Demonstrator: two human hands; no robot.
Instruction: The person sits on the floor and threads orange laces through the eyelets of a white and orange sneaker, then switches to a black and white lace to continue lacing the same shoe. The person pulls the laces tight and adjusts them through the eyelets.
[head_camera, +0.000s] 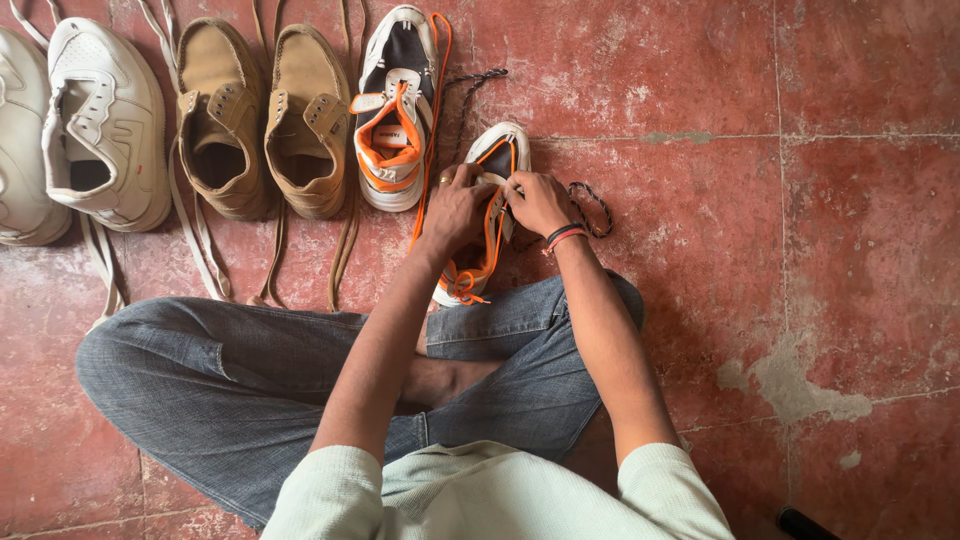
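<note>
Evidently mid-lacing: both the left hand (457, 208) and right hand (538, 200) pinch the orange lace (490, 240) over a white-and-orange sneaker (487, 215) on the red floor (750, 200) before crossed legs. Its mate (395, 110) sits just far-left; next seems threading another eyelet, needing a steady lace tip

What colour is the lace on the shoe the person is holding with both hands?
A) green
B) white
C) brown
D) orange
D: the sneaker gripped by the left hand and the right hand has an orange lace running along it, matching the orange trim on its partner shoe lying beside it on the red floor.
</note>
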